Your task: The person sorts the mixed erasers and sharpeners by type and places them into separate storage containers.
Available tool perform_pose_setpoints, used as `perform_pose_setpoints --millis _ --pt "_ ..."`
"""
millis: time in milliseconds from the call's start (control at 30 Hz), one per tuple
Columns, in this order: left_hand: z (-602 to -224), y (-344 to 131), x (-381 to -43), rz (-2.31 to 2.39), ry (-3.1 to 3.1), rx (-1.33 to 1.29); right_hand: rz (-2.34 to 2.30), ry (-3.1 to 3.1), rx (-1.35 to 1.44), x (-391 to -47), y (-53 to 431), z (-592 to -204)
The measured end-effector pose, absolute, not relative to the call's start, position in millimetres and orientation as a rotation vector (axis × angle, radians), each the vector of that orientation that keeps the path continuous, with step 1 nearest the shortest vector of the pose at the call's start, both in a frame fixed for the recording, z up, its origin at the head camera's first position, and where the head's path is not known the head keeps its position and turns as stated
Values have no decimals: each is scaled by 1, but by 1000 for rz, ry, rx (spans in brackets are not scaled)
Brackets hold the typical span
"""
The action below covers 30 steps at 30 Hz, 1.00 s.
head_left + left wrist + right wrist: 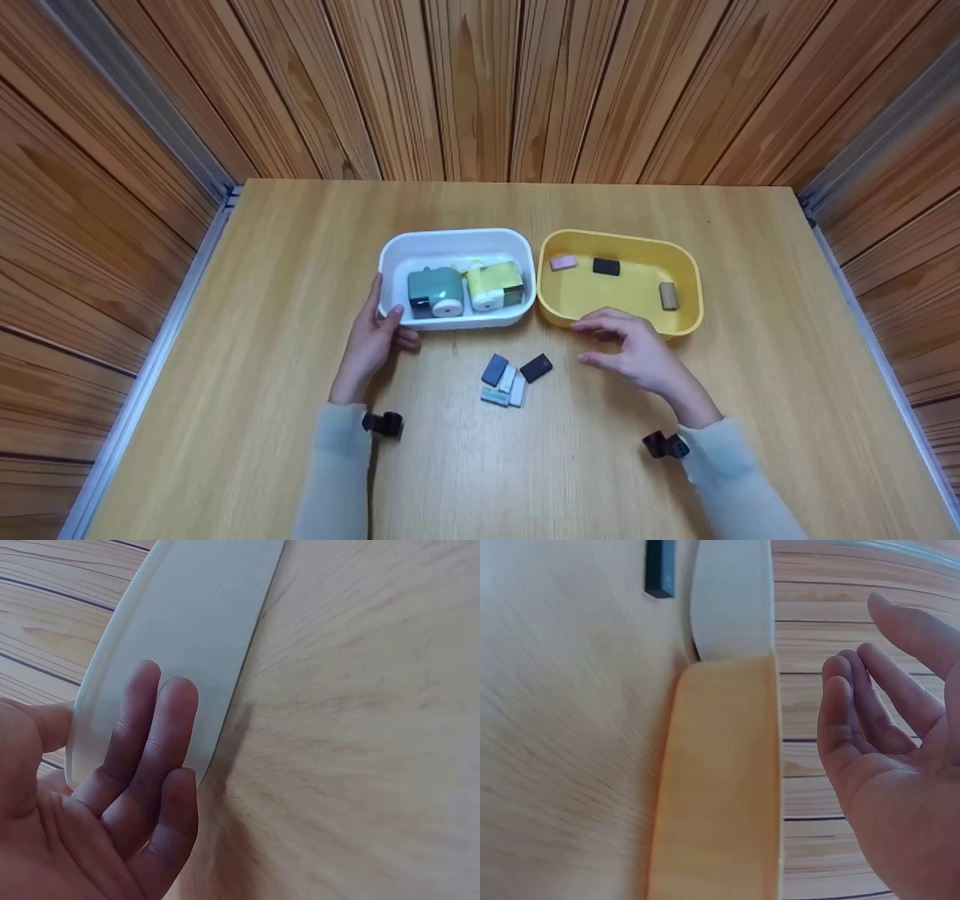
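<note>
My left hand (369,341) grips the near left corner of a white plastic bin (457,322), thumb over the rim; in the left wrist view its fingers (176,712) lie along the outer wall. Inside stand a green (436,289) and a yellow boxy device (495,283), each with a white round part, like desk pencil sharpeners. My right hand (637,351) is at the near rim of a yellow bin (630,292), fingers loosely bent and holding nothing. That bin contains a pink (562,262), a black (606,267) and a tan eraser-like block (668,296).
On the table (262,300) in front of the bins lies a cluster of several small blocks, among them a dark blue one (495,369), a black one (536,367) and a pale one (517,391). Wood-patterned panels (480,90) enclose the back and sides.
</note>
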<state>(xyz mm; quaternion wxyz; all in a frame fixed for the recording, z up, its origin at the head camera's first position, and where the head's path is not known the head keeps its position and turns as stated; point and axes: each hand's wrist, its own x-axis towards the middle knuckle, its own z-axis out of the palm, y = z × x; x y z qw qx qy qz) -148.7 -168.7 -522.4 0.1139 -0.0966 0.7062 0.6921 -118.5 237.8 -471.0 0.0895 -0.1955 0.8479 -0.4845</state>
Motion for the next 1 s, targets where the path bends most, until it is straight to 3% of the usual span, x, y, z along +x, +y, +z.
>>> perform_pose_setpoints --millis 1000 --pt "-523 -169 -149 1997 2115 -283 -1248 2430 -547 -126 210 -514"
